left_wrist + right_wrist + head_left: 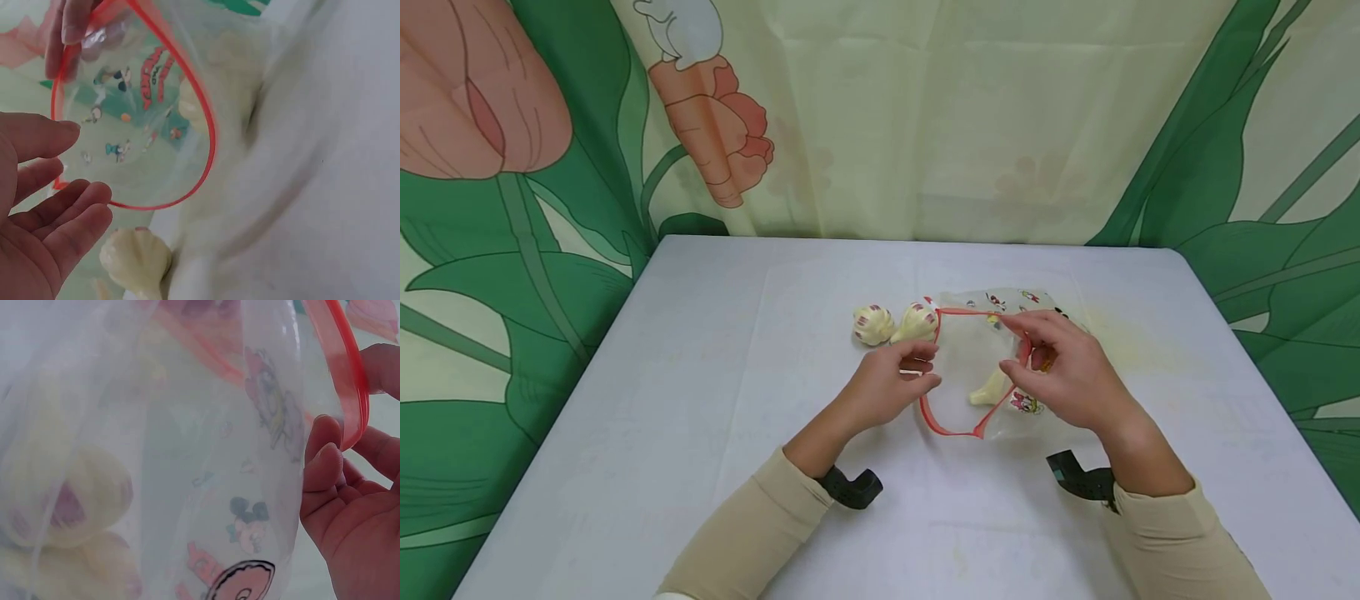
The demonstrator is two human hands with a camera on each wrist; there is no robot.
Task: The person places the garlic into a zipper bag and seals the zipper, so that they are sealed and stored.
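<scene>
Beige sleeves [748, 533], two, cut off at 7 and 5 o'clock. One clear bag [961, 358], red-rimmed, mouth agape, mid-table. Bulbs inside [78, 500]: at least two, count blurred by cloudy plastic. Right hand [1067, 367], its 3 o'clock, pinches the rim; left hand [887, 383], 9 o'clock, half open, apparently holding nothing. Two garlic bulbs [873, 325] outside, 10 o'clock.

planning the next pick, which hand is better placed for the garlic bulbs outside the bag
Left, probably: the left hand is nearer the garlic bulbs, while the right hand holds the bag.
</scene>
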